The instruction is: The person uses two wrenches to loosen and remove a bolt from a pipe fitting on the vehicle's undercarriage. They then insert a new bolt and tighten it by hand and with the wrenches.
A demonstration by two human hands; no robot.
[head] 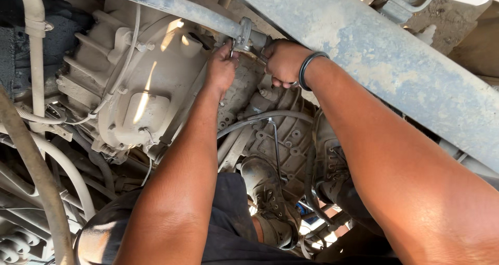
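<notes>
While both my arms reach up toward the top middle of the frame, my left hand (221, 67) curls its fingers around a small metal wrench (232, 47) at the clamp (245, 33) on the dusty grey pipe (182, 9). My right hand (283, 62), a dark band (307, 67) on its wrist, is closed around another tool, mostly hidden. No labels show. Pale, dirt-caked gearbox (140, 83) fills the upper left; my boots (270, 202) sit lower middle.

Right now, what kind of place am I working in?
Most likely underneath a truck or other heavy vehicle. A dusty gearbox housing and a steel frame rail fill the view, and both hands, left hand and right hand, work at a pipe clamp.
</notes>
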